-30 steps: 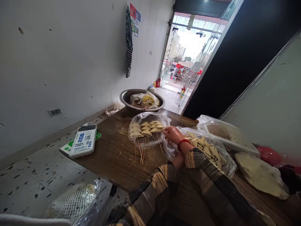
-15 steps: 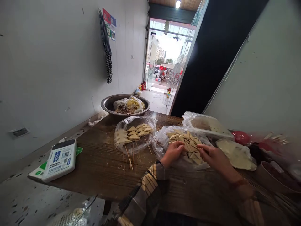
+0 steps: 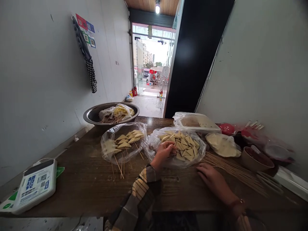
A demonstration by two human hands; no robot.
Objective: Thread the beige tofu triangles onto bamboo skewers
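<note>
Pale tan, tofu-like triangles (image 3: 185,146) fill a clear plastic bag (image 3: 202,148) on the table. My left hand (image 3: 164,154) is at the left side of this bag, fingers curled and pressed together; whatever they hold is hidden. Lower right, my right hand (image 3: 209,175) rests low over the tabletop with its fingers bent together. A thin bamboo skewer (image 3: 191,166) pokes out leftward from its fingertips. Behind that hand lies a bundle of bamboo skewers (image 3: 231,168). Left of my left hand, another open bag (image 3: 106,141) holds skewered triangles (image 3: 127,138), their sticks pointing toward me.
A wide metal basin (image 3: 87,116) with bagged skewers stands at the back left. A white payment device (image 3: 36,186) sits at the left table edge. On the right are a lidded white tray (image 3: 199,122), a bag of pale sheets (image 3: 222,144), a brown bowl (image 3: 256,162) and scissors (image 3: 269,183).
My right hand has left the triangles and come down to the tabletop by the skewers. My left hand stays at the bag. The view has turned to the right.
</note>
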